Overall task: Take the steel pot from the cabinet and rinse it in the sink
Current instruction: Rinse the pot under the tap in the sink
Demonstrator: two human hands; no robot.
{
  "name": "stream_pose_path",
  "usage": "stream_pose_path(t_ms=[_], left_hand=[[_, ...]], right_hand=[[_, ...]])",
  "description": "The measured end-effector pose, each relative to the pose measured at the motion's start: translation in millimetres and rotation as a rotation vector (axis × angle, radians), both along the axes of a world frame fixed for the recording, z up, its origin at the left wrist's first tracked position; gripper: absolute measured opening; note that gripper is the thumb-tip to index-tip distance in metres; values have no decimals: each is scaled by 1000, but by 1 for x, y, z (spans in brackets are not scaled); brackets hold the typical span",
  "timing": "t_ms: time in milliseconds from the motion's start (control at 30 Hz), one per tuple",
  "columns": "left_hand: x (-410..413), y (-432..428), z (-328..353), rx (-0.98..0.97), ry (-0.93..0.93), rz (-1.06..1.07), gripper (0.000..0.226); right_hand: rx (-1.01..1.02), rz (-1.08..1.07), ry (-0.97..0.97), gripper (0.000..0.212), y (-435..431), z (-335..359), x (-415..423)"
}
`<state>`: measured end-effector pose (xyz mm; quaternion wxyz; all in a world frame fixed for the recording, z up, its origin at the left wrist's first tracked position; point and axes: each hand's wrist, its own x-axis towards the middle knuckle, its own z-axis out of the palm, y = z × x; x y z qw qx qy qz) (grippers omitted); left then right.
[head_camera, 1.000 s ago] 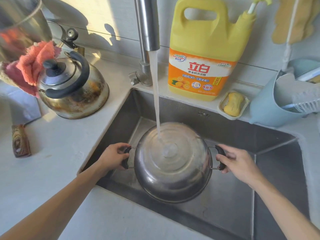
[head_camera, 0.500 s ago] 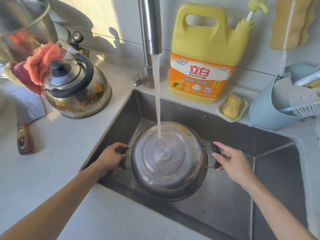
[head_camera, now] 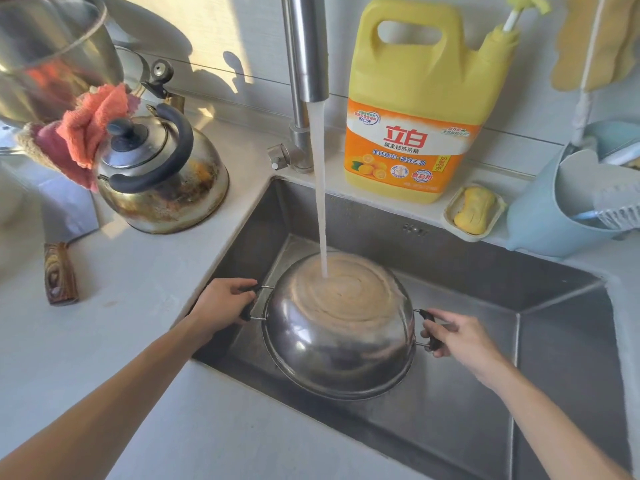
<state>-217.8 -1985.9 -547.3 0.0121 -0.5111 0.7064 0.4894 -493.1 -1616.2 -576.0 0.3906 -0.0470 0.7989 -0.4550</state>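
Observation:
The steel pot (head_camera: 341, 327) is held bottom-up inside the steel sink (head_camera: 561, 358), its rounded base facing me. Water falls from the tap (head_camera: 304, 46) onto the far part of that base and spreads over it. My left hand (head_camera: 221, 303) grips the pot's black left handle. My right hand (head_camera: 457, 336) grips the black right handle. The inside of the pot is hidden.
A stained kettle (head_camera: 162, 178) with an orange cloth (head_camera: 91, 123) stands on the counter at left, a knife handle (head_camera: 59, 273) nearer me. Behind the sink are a yellow detergent jug (head_camera: 415, 98), a soap dish (head_camera: 474, 211) and a blue holder (head_camera: 554, 216).
The pot has tipped so its base faces up and towards me more, and it has shifted slightly right. Both hands stayed on the handles.

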Motion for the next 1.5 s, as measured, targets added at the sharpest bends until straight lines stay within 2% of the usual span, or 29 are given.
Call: stream_pose_path(t_ms=[233,433,533,667,900,1033,1433,1500], left_hand=[[1,1,-15,95,-81,110,31],[12,5,-27,194,-219,56,28],[14,3,-27,245,-207,86,40],[11,6,-22,230,-113,96,41],[6,7,-16,82,60,74,38],[3,8,-14,43,96,50,38],[5,0,-21,40,135,73,33],[3,0,-20,56,159,98,32]], right_hand=[[5,54,-18,45,-32,26,-22],[33,196,235,46,-62,56,-30],[30,246,347,44,-65,64,-28],[-32,144,377,42,-52,52,-24],[-70,-11,220,47,-23,11,-13],[-53,-56,148,49,-11,-4,-13],[9,13,22,38,-10,9,-11],[-8,12,-22,43,-11,20,-9]])
